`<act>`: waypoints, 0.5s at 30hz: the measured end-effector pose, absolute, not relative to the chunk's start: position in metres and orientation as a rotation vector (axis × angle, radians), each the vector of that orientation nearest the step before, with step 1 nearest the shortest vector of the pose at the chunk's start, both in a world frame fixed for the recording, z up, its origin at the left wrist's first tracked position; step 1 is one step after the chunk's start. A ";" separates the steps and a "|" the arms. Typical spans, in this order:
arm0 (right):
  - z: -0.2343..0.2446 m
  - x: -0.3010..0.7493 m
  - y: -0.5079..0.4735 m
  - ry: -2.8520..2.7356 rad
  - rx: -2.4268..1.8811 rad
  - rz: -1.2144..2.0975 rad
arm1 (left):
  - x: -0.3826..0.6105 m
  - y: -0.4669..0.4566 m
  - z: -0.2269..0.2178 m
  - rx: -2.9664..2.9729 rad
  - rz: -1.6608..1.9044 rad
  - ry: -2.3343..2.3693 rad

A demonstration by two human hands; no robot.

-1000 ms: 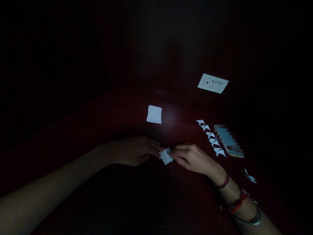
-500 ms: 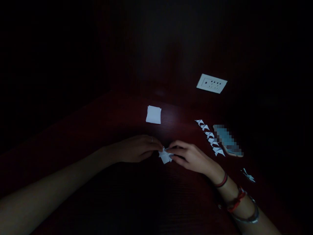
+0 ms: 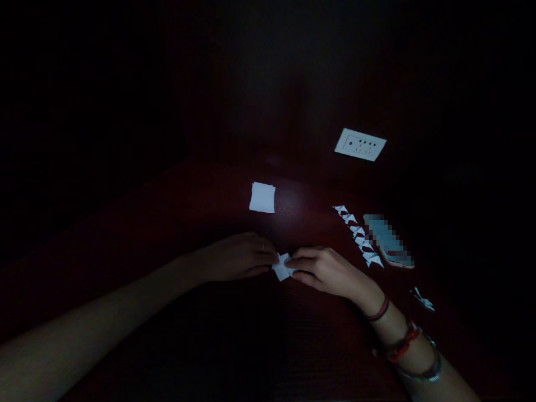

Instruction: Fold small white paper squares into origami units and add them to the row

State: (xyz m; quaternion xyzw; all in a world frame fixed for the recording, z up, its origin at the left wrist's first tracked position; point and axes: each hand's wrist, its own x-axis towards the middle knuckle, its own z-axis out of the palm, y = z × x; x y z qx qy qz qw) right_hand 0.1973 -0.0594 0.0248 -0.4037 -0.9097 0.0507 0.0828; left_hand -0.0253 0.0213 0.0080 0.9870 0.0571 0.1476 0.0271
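A small folded piece of white paper (image 3: 282, 269) lies on the dark red table, between my two hands. My left hand (image 3: 247, 255), with a ring on one finger, has its fingertips closed on the paper's left edge. From the other side my right hand (image 3: 320, 269) grips the paper's right part, its fingers bent and pressed to it. The fingertips cover some of the folds. Bracelets circle my right wrist and forearm.
A stack of square white paper (image 3: 262, 198) lies beyond my hands. To the right are a row of folded paper pieces (image 3: 356, 237), a phone (image 3: 387, 237) and another folded piece (image 3: 424, 300). A socket plate (image 3: 360, 144) is on the wall.
The fingers of both hands have shifted slightly on the folded paper, and its points spread less than before. My right hand's fingers lie closer together.
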 end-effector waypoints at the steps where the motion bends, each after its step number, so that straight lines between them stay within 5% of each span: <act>1: 0.025 0.197 -0.059 -2.722 -1.196 0.138 | -0.024 0.021 0.008 3.081 0.462 0.181; 15: 0.026 0.199 -0.058 -2.689 -1.198 0.245 | -0.020 0.018 0.016 3.235 0.529 -0.042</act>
